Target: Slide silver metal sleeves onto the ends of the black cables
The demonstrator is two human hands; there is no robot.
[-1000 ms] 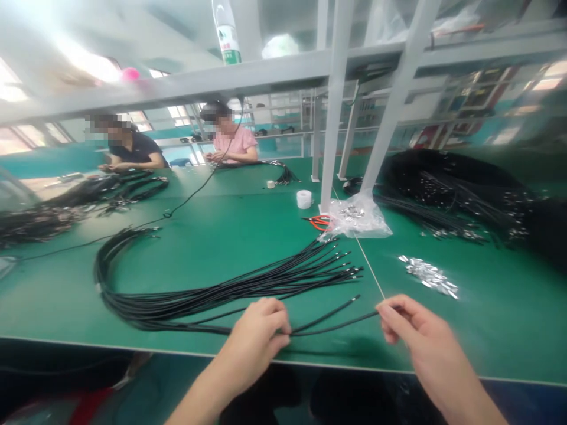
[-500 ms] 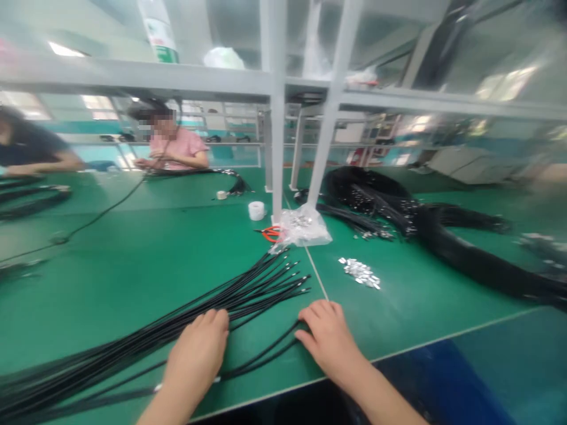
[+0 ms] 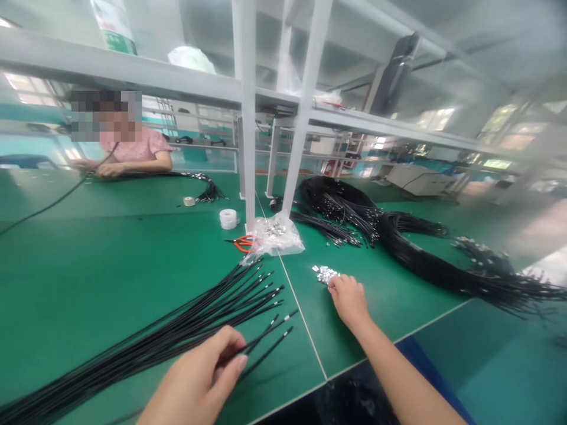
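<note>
My left hand [image 3: 210, 372] is closed round a few black cables whose ends, with small white bands, stick out to its right. Beside it a larger bundle of black cables [image 3: 146, 342] lies fanned across the green table [image 3: 110, 265]. My right hand [image 3: 349, 298] reaches to a small pile of silvery metal pieces [image 3: 325, 274], its fingertips pressed together at the pile's right edge. Whether a piece is between those fingertips is too small to tell.
Behind the cables are a clear bag of metal parts [image 3: 279, 233], orange-handled pliers [image 3: 243, 242], a white roll [image 3: 228, 219] and shelf posts [image 3: 249, 147]. Thick black cable coils [image 3: 411, 260] lie at right. Across the table sits a person in pink [image 3: 142, 144].
My right hand has let go of the cables and moved to the metal pile. My left hand has come nearer and now grips a few cable ends. The view has turned right.
</note>
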